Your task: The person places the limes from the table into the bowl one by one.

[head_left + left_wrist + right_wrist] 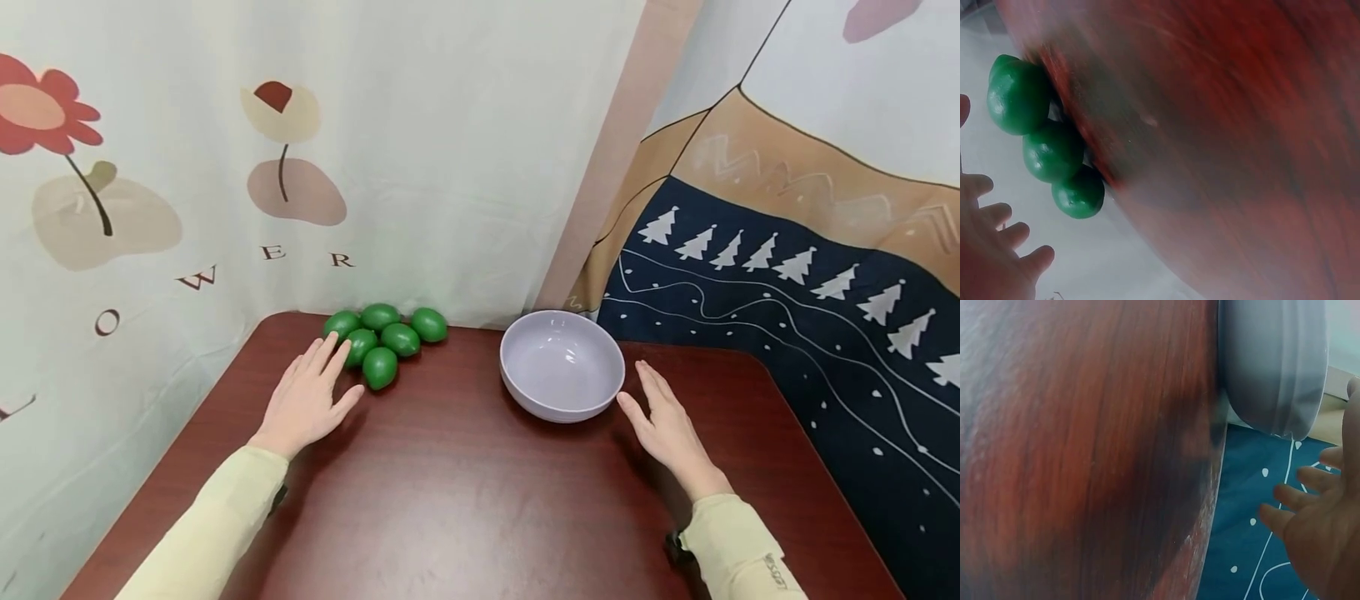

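Observation:
Several glossy green limes [380, 367], some with a pointed tip, lie in a loose cluster at the table's back left. My left hand [307, 402] is held at their near left side, fingers extended and spread, gripping nothing. In the head view its fingertips overlap the leftmost limes; contact cannot be told. The left wrist view shows limes [1054, 152] beyond its fingers. A pale lavender bowl [551, 408] stands upright at the back, its visible inside bare. Just right of it is my right hand [675, 433], fingers straight, thumb near the rim, holding nothing. The right wrist view shows the bowl's side [1263, 369].
The dark red wooden table [420, 500] has rounded back corners. A pale curtain [450, 167] with flower prints hangs directly behind it, and a navy cloth [750, 333] with white trees hangs at the right. Dark bands show at both sleeve cuffs.

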A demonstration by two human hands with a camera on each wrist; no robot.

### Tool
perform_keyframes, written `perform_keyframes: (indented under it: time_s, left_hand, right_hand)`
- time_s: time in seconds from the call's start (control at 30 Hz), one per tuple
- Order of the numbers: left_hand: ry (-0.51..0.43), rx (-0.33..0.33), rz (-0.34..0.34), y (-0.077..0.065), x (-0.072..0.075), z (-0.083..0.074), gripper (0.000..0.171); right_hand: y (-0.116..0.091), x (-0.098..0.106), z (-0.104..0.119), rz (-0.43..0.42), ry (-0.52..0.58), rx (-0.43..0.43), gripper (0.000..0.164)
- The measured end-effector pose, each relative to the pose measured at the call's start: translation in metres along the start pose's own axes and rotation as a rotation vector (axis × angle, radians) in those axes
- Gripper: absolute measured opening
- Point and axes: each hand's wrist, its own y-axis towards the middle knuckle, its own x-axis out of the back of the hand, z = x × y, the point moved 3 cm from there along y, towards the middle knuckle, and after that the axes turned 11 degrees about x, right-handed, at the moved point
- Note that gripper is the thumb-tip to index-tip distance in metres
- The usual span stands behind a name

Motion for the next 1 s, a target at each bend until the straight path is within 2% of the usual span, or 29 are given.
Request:
perform_keyframes:
  time_s: [0.23,0.4,0.67,1.0]
  left_hand:
    - [-0.009,-0.016,-0.001,0.003,-0.002,-0.005,0.073]
    - [-0.007,-0.032,-0.005,0.005,-0.007,-0.009,0.072]
    - [-0.026,-0.065,-0.039,0.008,-0.011,-0.018,0.069]
    - [-0.024,-0.039,0.008,0.010,-0.016,-0.022,0.070]
  right_hand:
    - [0.006,-0.001,0.006,-0.032,0.038,0.014,0.070]
    - [0.009,-0.004,0.006,-0.025,0.074,-0.007,0.071]
    - [0.014,-0.008,0.001,-0.043,0.178,-0.029,0.070]
    - [0.019,-0.012,-0.004,-0.046,0.266,-0.067,0.067]
